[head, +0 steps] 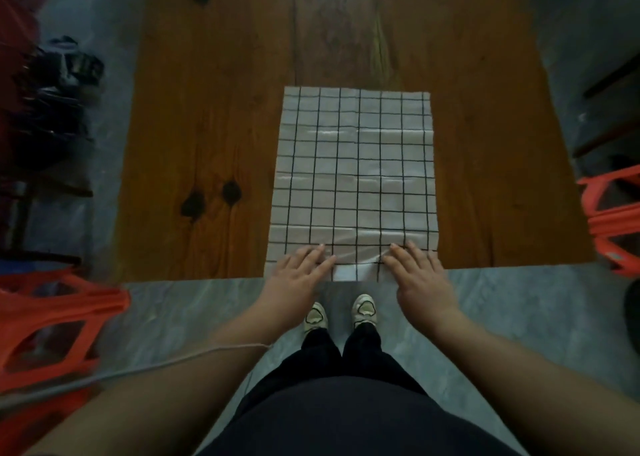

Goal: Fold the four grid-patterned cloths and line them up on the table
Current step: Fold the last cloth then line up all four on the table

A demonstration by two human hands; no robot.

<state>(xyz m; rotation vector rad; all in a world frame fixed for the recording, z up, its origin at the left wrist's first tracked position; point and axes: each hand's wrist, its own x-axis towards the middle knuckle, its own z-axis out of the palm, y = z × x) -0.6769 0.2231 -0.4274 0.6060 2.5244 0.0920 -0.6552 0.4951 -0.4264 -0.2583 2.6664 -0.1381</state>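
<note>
Cloth: one pale cloth (353, 178) with a black grid lies spread flat, centre of the frame and a little right of the table's middle.
Cloth edges: the far edge sits about mid-frame; the near edge reaches the table's near edge, between the two hands.
Creases: three faint fold lines cross it from side to side, and a small pucker rises in the fabric between the hands.
Left hand (298, 268): palm down on the cloth's lower left corner, fingers straight and close together, pointing up and right; it presses and grasps nothing.
Right hand (415, 272): palm down on the lower right corner, fingers straight and slightly spread, pointing up and left; likewise flat, nothing clasped.
Hands together: apart from each other, with a strip of cloth showing between them.
Table (207, 109): brown wood with dark knots at left of centre; it fills the upper middle of the frame.
Floor (519, 299): grey, mottled, seen below and on both sides of the table.
Shoes (363, 310): a pale pair, side by side below the hands, under dark trousers (346, 369).
Left stool (52, 317): red plastic, lower left, blurred.
Right stool (609, 213): red plastic, at the right edge, just beside the table's corner.
Dark heap (59, 85): upper left on the floor; too dim to tell what it is.
Cord (138, 369): thin and pale, running from the lower left across the left forearm.
</note>
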